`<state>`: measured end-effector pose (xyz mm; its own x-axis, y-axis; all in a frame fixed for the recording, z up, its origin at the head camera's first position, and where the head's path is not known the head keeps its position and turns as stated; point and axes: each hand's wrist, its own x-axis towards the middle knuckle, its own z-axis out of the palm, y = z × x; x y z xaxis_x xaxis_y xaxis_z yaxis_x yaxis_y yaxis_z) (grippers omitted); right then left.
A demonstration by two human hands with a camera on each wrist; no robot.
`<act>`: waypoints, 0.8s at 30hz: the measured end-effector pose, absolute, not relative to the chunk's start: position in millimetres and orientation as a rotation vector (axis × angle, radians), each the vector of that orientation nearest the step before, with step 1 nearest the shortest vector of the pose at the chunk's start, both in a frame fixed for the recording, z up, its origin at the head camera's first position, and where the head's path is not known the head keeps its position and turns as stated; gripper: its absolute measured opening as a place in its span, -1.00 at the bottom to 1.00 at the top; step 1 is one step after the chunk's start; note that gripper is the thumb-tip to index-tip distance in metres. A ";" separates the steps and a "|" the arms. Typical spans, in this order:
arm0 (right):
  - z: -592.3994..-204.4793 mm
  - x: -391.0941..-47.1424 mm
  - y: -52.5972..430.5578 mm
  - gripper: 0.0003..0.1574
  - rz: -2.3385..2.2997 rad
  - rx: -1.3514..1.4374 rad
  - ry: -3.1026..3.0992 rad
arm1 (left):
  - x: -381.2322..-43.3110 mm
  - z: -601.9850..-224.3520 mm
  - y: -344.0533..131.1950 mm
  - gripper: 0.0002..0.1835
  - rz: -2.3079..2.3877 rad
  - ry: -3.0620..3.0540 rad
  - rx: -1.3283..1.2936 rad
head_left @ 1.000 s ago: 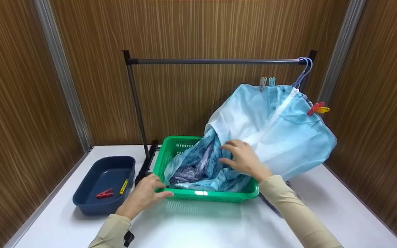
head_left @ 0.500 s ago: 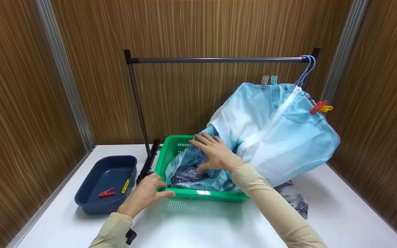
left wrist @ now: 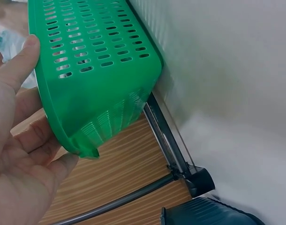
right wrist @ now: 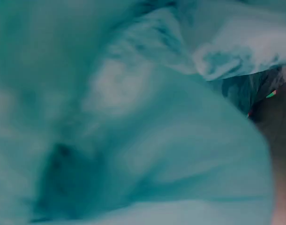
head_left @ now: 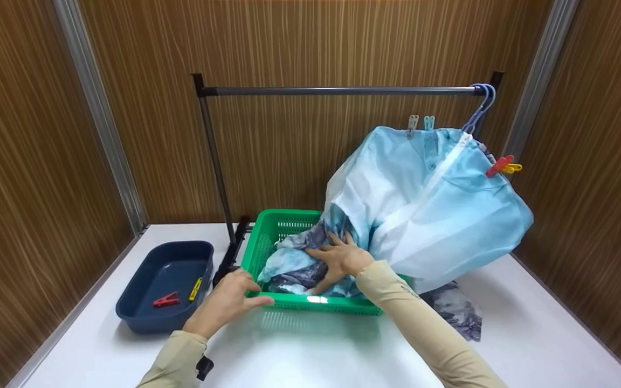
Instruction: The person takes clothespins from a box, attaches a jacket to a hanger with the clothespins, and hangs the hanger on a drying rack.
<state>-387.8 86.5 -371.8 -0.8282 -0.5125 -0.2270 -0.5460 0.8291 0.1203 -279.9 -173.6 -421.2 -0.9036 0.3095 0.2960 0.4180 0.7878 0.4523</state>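
Note:
My left hand holds the front left corner of a green plastic basket, its thumb on the front rim and its fingers at the side. My right hand presses with spread fingers on bunched blue, white and purple patterned cloth inside the basket. That cloth runs up into a large light blue and white garment, its exact kind unclear, which hangs from purple hangers and drapes into the basket. In the right wrist view, blurred blue cloth fills most of the picture and hides the fingers.
A dark rack stands behind the basket. Clothespins, grey, light blue, red and yellow, clip the garment's top edge. At left, a navy tub holds red and yellow clothespins. Purple-grey cloth lies at right.
The right hand has moved left over the basket and then down into the cloth, whose raised flap now lies lower and more bunched. The left hand stays at the basket corner.

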 end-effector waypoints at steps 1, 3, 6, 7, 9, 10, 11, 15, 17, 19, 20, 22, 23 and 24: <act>-372.5 -386.9 88.9 0.30 0.281 -0.808 2.814 | -280.1 -420.7 -173.2 -0.51 -0.778 -2.771 -0.564; -373.3 -385.4 93.8 0.31 0.320 -0.805 2.809 | -280.6 -419.8 -172.6 -0.52 -0.784 -2.767 -0.559; -374.2 -382.8 100.9 0.32 0.390 -0.801 2.815 | -282.0 -419.9 -171.7 -0.53 -0.778 -2.762 -0.561; -374.6 -381.7 103.6 0.33 0.413 -0.799 2.820 | -282.2 -419.9 -170.9 -0.52 -0.780 -2.766 -0.555; -375.2 -379.5 109.1 0.35 0.427 -0.770 2.826 | -282.6 -420.4 -169.0 -0.51 -0.786 -2.779 -0.543; -374.8 -378.8 111.3 0.35 0.436 -0.759 2.827 | -282.3 -420.3 -168.4 -0.50 -0.788 -2.788 -0.534; -373.7 -377.9 113.6 0.35 0.443 -0.752 2.830 | -282.0 -420.1 -167.7 -0.49 -0.787 -2.797 -0.528; -367.0 -375.4 123.4 0.29 0.395 -0.700 2.842 | -280.6 -417.5 -166.1 -0.50 -0.763 -2.814 -0.519; -362.8 -375.1 128.8 0.29 0.281 -0.609 2.832 | -280.3 -416.4 -166.0 -0.53 -0.728 -2.812 -0.535; -360.1 -375.8 134.8 0.30 0.170 -0.496 2.808 | -280.4 -416.5 -166.1 -0.55 -0.701 -2.805 -0.549; -359.6 -376.2 137.8 0.32 0.121 -0.443 2.797 | -280.5 -416.7 -166.2 -0.56 -0.689 -2.800 -0.559; -360.1 -377.4 143.2 0.29 0.098 -0.390 2.778 | -280.4 -417.1 -166.6 -0.56 -0.675 -2.794 -0.563; -361.5 -378.1 145.8 0.26 0.121 -0.394 2.773 | -280.5 -417.5 -166.8 -0.55 -0.674 -2.792 -0.561; -363.1 -378.3 148.2 0.24 0.158 -0.420 2.773 | -280.3 -417.8 -167.1 -0.54 -0.678 -2.792 -0.553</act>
<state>-378.3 148.2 -363.1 -0.9019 -0.2684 -0.3384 -0.3052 0.9505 0.0593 -280.3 -167.1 -417.8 -0.9064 0.3067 0.2906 0.4058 0.8234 0.3967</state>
